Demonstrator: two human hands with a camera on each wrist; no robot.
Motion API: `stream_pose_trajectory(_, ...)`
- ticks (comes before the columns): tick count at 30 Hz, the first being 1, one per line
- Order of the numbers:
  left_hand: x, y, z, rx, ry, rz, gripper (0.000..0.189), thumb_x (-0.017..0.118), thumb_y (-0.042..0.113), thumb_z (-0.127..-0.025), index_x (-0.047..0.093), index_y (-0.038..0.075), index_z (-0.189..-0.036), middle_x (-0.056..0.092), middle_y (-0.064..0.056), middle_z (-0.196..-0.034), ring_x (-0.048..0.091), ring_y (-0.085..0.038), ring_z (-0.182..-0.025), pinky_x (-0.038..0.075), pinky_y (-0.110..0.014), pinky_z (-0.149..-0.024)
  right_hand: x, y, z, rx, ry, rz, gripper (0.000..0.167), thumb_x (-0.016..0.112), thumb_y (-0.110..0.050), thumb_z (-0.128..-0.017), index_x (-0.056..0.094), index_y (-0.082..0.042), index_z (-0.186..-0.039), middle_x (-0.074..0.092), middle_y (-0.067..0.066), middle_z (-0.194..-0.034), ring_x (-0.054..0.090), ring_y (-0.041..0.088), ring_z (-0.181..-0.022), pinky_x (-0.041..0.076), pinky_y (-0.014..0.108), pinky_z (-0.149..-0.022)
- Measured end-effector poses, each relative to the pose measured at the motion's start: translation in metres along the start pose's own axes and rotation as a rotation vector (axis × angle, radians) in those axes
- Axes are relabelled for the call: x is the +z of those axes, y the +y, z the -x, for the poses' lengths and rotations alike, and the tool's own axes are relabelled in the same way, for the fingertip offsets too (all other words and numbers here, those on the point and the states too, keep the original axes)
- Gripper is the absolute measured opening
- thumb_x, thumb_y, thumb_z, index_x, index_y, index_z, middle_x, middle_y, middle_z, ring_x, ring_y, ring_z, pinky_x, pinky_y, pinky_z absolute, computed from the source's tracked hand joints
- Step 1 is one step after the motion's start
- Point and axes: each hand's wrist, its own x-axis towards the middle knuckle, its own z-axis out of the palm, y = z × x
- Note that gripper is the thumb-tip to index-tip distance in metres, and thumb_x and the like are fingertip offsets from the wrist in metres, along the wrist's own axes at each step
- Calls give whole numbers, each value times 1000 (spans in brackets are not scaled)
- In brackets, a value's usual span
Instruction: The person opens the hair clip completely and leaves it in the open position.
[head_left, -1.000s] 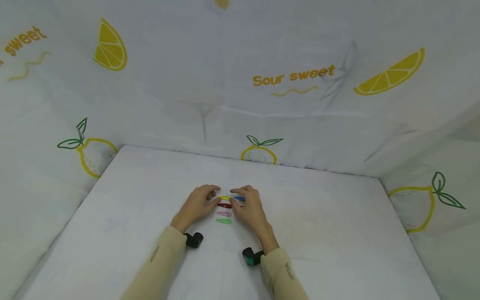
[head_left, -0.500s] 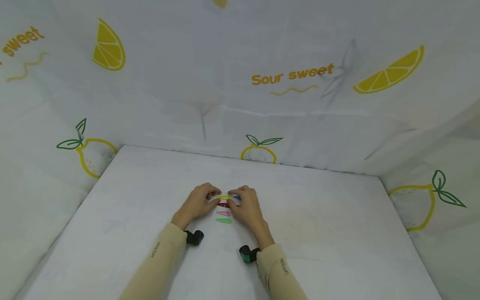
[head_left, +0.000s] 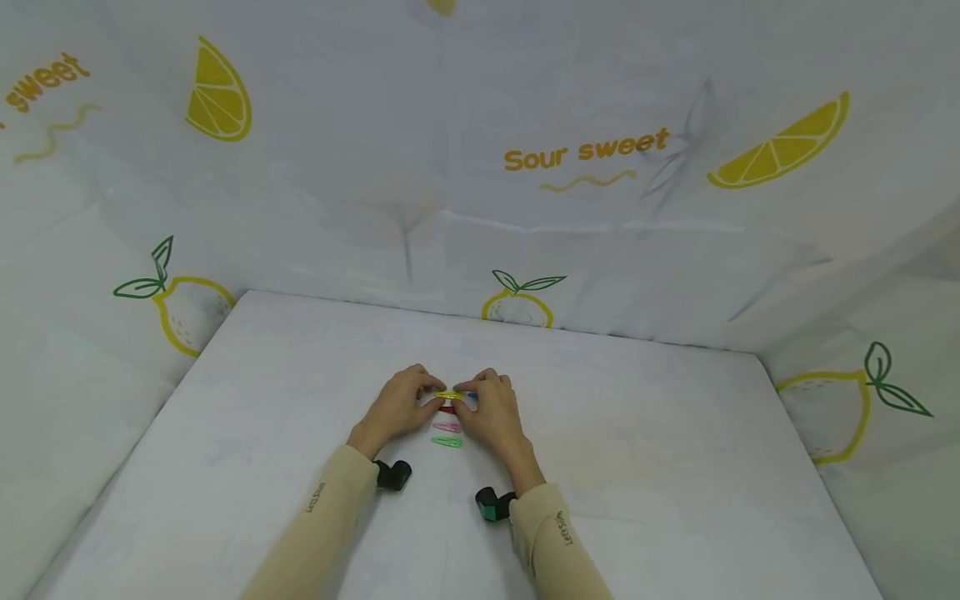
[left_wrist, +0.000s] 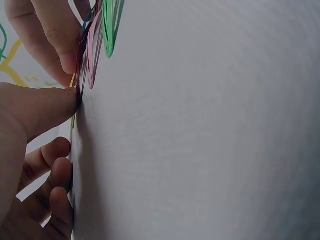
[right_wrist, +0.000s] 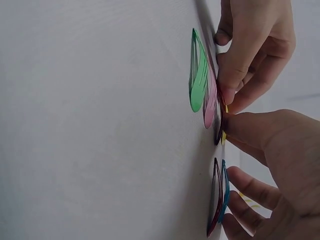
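A yellow snap hair clip (head_left: 449, 395) lies across the far end of a short column of clips. My left hand (head_left: 400, 406) pinches its left end between thumb and forefinger, and my right hand (head_left: 492, 414) pinches its right end. Just nearer is a red hair clip (head_left: 447, 410), partly hidden by the thumbs. Below it come a pink hair clip (head_left: 447, 427) and a green hair clip (head_left: 447, 442), roughly parallel. A blue hair clip (right_wrist: 225, 192) and a dark red one (right_wrist: 215, 197) lie under the right hand's other fingers in the right wrist view.
The clips rest on a white-covered table (head_left: 637, 467). White cloth walls (head_left: 337, 167) with printed lemons rise along its back and sides. A small black camera (head_left: 393, 475) sits at the left wrist, another black camera (head_left: 493, 504) at the right.
Both hands have drawn slightly closer together. Their forefingers have come down to meet the thumbs at the yellow hair clip's ends. The pink and green clips lie as before.
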Motion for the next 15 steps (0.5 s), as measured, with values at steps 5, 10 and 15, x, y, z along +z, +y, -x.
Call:
stream_pose_trajectory(5,1,2,-1,-12,5,-1,17,77,17,-91,79,9,-106,67,-5,-97,55,-14,-83,49,-33,-79,0,0,-1,2,0,9,22,77,-22,-90,81,-13,-109,65,12,-111,54,32,-104,46,47,-87)
stream_pose_trajectory(10,3,3,-2,-16,10,-14,17,77,17,-91,79,10,-106,66,-4,-95,56,-14,-83,49,-33,-76,-1,-1,-2,-1,0,9,22,77,-21,-89,81,-13,-109,66,13,-111,54,32,-103,45,47,-85)
stream_pose_trajectory(15,4,3,-3,-23,2,-17,16,77,19,-92,79,12,-106,66,-2,-95,53,-13,-81,46,-30,-74,-1,-1,-2,5,-6,7,22,78,-21,-89,81,-13,-109,66,12,-110,54,31,-102,44,45,-84)
